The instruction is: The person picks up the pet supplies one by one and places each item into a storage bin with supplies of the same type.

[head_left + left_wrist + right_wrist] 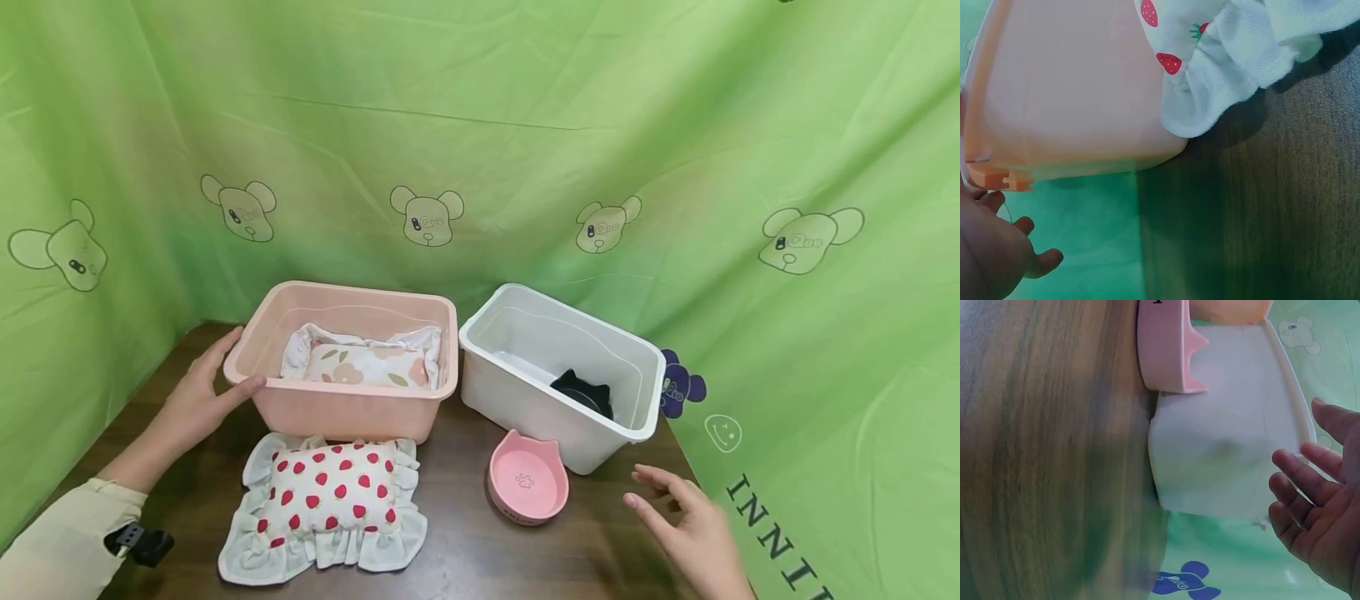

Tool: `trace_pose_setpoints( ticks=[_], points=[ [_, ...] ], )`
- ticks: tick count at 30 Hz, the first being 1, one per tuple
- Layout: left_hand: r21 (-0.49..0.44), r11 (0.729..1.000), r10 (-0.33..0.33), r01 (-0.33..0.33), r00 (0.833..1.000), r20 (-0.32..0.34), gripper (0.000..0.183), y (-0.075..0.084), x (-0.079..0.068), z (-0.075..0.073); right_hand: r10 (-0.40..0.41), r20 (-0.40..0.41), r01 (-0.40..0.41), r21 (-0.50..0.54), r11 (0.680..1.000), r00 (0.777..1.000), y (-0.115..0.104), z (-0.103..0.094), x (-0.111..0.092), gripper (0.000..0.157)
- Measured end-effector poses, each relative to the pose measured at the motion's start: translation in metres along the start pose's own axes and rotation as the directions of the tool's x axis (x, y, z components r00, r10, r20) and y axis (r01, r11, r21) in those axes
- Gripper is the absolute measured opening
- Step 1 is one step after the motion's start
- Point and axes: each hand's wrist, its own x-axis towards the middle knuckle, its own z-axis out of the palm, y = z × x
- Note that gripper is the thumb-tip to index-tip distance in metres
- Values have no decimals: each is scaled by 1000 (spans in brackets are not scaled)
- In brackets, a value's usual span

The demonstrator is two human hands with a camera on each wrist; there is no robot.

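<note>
At the front-left corner of a pink plastic bin (341,410) is my left hand (197,404), its thumb along the front rim and its fingers extended beside the left wall. A floral cushion (367,365) with a white ruffle lies in that bin. In front of it is a strawberry-print cushion (330,492) with a pale frill. My right hand (686,525) is empty, fingers loosely bent, near the front-right corner of a white plastic bin (525,402). Inside the white bin sits a black cat-eared bowl (585,393). A pink cat-eared bowl (528,479) stands against its front on the table.
The dark wooden table (465,542) is bordered by a green curtain (480,108) with printed bear heads, close behind both bins and along the sides. A black strap device (142,543) is on the left wrist.
</note>
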Motion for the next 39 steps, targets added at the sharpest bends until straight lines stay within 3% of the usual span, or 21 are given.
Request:
trace_pose_setpoints(
  ticks=[18, 26, 39],
  points=[
    [12, 999, 33, -33, 999, -27, 85, -2, -1, 4, 56, 70, -60, 66, 996, 996, -4, 27, 5, 28],
    [-32, 999, -2, 2, 1000, -14, 88, 0, -3, 3, 102, 101, -112, 97, 989, 990, -5, 42, 9, 27],
    [-51, 997, -62, 64, 998, 30, 92, 2, -3, 4, 163, 174, -174, 49, 984, 971, -9, 65, 11, 29]
  ],
)
